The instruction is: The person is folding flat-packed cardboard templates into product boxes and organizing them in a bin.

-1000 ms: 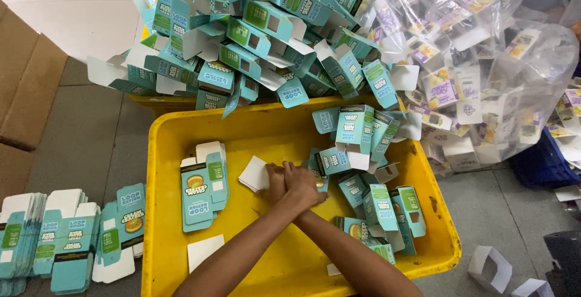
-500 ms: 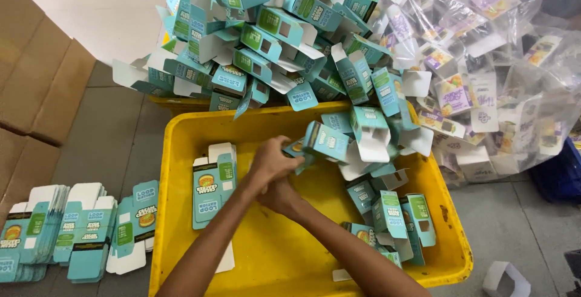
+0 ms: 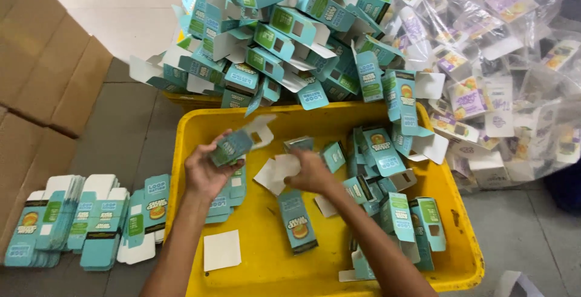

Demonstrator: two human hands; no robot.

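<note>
Both hands work over a yellow plastic tub (image 3: 181,151) that stands on a grey floor (image 3: 121,133). The left hand (image 3: 207,168) is raised above the tub's left part, fingers closed around a small teal carton (image 3: 233,147) with its white end flap open and pointing up to the right. The right hand (image 3: 310,173) is lower, near the tub's middle, palm down, fingers curled onto a white flat card piece (image 3: 275,173) lying on the tub floor; whether it grips or merely presses it cannot be told.

A flattened teal carton (image 3: 298,221) with an orange round mark lies in the tub just below the right hand. A loose white square card (image 3: 221,250) lies near the tub's front left corner. Erected teal cartons (image 3: 393,200) are heaped along the tub's right side.

Behind the tub, a large pile of opened teal cartons (image 3: 278,36) spills over its rear rim. To the right stand clear plastic bags (image 3: 496,61) of small purple and white packets. On the floor left of the tub, stacks of flat teal carton blanks (image 3: 91,218) lie in rows. Brown corrugated cardboard (image 3: 36,73) lies at far left.
</note>
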